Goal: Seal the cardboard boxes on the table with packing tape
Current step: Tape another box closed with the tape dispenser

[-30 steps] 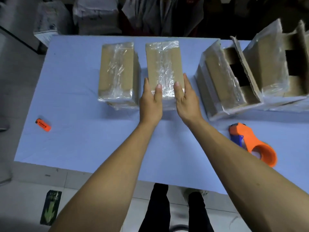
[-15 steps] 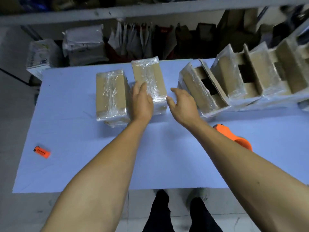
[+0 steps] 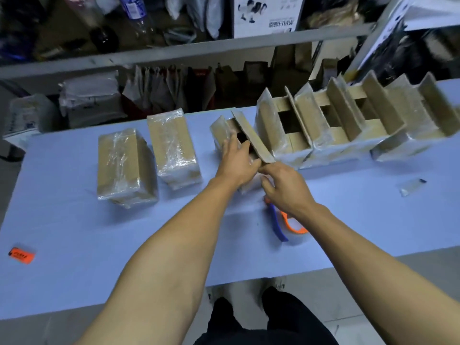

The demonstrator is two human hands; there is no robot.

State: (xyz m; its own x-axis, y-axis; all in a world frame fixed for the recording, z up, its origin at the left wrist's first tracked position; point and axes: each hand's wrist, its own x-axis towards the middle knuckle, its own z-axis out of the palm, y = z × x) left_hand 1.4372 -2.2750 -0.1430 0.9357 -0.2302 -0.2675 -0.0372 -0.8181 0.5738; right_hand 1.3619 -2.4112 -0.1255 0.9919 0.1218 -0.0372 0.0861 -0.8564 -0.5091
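Note:
Two taped, closed cardboard boxes stand on the blue table [image 3: 74, 220]: one at the left [image 3: 122, 165], one beside it [image 3: 174, 148]. Right of them is an open box [image 3: 220, 131] with its flaps up. My left hand [image 3: 239, 161] rests on this box's near end, fingers at the opening. My right hand [image 3: 283, 185] pinches the near corner of its raised right flap [image 3: 254, 138]. The orange and blue tape dispenser [image 3: 286, 225] lies on the table just under my right wrist, partly hidden.
Several more open boxes [image 3: 336, 125] stand in a row toward the far right. A small orange object [image 3: 21, 255] lies near the table's left front edge, and a strip of tape [image 3: 410, 186] lies at the right. Cluttered shelves run behind the table.
Both hands left the second taped box and moved right onto the open box; the right hand took hold of its flap. The view shifted up and right.

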